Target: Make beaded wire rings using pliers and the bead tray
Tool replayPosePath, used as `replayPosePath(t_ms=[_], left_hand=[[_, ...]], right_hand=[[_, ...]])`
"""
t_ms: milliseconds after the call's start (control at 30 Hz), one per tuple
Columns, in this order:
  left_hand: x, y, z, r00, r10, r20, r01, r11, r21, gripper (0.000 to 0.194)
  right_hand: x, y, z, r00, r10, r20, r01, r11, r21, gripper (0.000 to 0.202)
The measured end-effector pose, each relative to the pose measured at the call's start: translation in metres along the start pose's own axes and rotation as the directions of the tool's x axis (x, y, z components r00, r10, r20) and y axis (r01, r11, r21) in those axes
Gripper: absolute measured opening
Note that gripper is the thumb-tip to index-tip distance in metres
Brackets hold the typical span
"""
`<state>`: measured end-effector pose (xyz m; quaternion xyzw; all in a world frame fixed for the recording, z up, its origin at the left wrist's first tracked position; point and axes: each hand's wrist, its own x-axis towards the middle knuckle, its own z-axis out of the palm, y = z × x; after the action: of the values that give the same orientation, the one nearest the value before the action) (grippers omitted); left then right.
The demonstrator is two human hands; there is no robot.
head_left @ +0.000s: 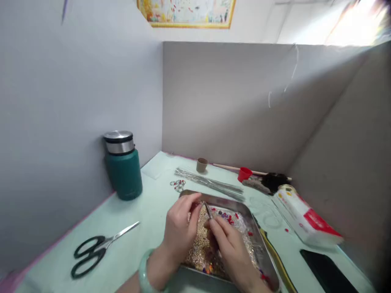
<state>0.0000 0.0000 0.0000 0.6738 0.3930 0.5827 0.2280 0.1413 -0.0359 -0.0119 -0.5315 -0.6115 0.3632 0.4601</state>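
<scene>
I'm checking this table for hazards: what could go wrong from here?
Both the left hand and right hand are over the open tray; a knock might scatter its loose beads. The thin tool in the right hand's grip ends near the left fingertips, so a slip could jab them. The scissors lie uncovered; a sweeping arm might catch them.

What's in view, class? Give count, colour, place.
Painting: one, multicoloured, top
Partitions: three, grey, around
Table: one, pale, below
Bottle: one, green, left
Scissors: one, black-silver, left
Rings: several, silver-red, centre
Wires: many, silver, back
Cups: two, brown, red, back
Stick: one, pale, back
Bundle: one, black, back
Packet: one, white-red, right
Slab: one, black, right
Strap: one, yellow, right
Tray: one, silver, centre
Beads: many, mixed, mostly in tray
Tool: one, dark, centre
Bangle: one, green, wrist
Left grip: one, over tray
Right grip: one, holding tool
</scene>
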Motion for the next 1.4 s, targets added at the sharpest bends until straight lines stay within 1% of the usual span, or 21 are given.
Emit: replayPosePath(t_ms=[67, 133, 167, 233, 267, 333, 500, 567, 667, 800, 900, 967, 1033, 1133, 1300, 1400], left_hand=[[0.005, 0.001, 0.001, 0.981, -0.186, 0.048, 0.191, 0.974, -0.120, 0.020], [0.009, 0.001, 0.001, 0.937, -0.332, 0.108, 0.348, 0.908, -0.234, 0.017], [0.010, 0.001, 0.001, 0.905, -0.398, 0.148, 0.425, 0.854, -0.299, 0.017], [0.012, 0.000, 0.001, 0.855, -0.475, 0.210, 0.518, 0.757, -0.398, 0.017], [0.013, 0.000, 0.001, 0.841, -0.492, 0.226, 0.539, 0.724, -0.430, 0.018], [0.013, 0.000, 0.001, 0.831, -0.499, 0.245, 0.552, 0.690, -0.467, 0.019], [0.012, 0.000, 0.000, 0.840, -0.466, 0.277, 0.541, 0.690, -0.481, 0.017], [0.012, 0.001, 0.000, 0.840, -0.458, 0.291, 0.542, 0.685, -0.487, 0.017], [0.012, 0.003, -0.001, 0.835, -0.469, 0.289, 0.549, 0.666, -0.505, 0.022], [0.012, 0.003, -0.002, 0.806, -0.493, 0.328, 0.589, 0.613, -0.526, 0.026], [0.011, 0.001, -0.002, 0.778, -0.505, 0.373, 0.624, 0.551, -0.554, 0.026], [0.011, -0.001, -0.002, 0.762, -0.514, 0.395, 0.640, 0.504, -0.580, 0.025], [0.011, -0.002, -0.002, 0.757, -0.519, 0.397, 0.642, 0.479, -0.599, 0.024], [0.012, -0.002, -0.001, 0.764, -0.517, 0.385, 0.632, 0.481, -0.607, 0.023], [0.011, -0.002, -0.001, 0.776, -0.514, 0.365, 0.619, 0.513, -0.594, 0.022], [0.010, -0.002, -0.001, 0.783, -0.511, 0.355, 0.613, 0.534, -0.583, 0.023]], right_hand=[[-0.001, 0.000, 0.000, 1.000, 0.010, -0.008, -0.010, 1.000, 0.029, 0.037], [-0.002, 0.000, 0.001, 0.999, 0.039, 0.004, -0.040, 0.996, 0.082, 0.036], [-0.002, 0.000, 0.001, 0.997, 0.069, 0.023, -0.071, 0.990, 0.124, 0.037], [-0.003, 0.002, 0.002, 0.990, 0.119, 0.069, -0.131, 0.970, 0.205, 0.037], [-0.003, 0.002, 0.002, 0.988, 0.131, 0.087, -0.148, 0.962, 0.229, 0.038], [-0.003, 0.003, 0.003, 0.988, 0.124, 0.093, -0.143, 0.961, 0.235, 0.038], [-0.004, 0.002, 0.003, 0.989, 0.111, 0.095, -0.128, 0.971, 0.201, 0.037], [-0.004, 0.000, 0.002, 0.987, 0.117, 0.113, -0.140, 0.965, 0.222, 0.036], [-0.004, -0.002, 0.002, 0.977, 0.151, 0.149, -0.190, 0.936, 0.296, 0.035], [-0.003, -0.003, 0.002, 0.971, 0.175, 0.166, -0.226, 0.898, 0.378, 0.033], [-0.002, -0.002, 0.002, 0.964, 0.208, 0.168, -0.262, 0.867, 0.424, 0.033], [-0.002, -0.002, 0.003, 0.963, 0.218, 0.159, -0.266, 0.867, 0.422, 0.033], [-0.002, -0.002, 0.003, 0.968, 0.202, 0.151, -0.247, 0.881, 0.404, 0.034], [-0.003, -0.003, 0.003, 0.977, 0.167, 0.136, -0.207, 0.903, 0.377, 0.034], [-0.005, -0.001, 0.003, 0.992, 0.125, 0.031, -0.128, 0.942, 0.309, 0.034], [-0.004, 0.001, 0.003, 0.993, 0.104, 0.054, -0.114, 0.967, 0.228, 0.034]])
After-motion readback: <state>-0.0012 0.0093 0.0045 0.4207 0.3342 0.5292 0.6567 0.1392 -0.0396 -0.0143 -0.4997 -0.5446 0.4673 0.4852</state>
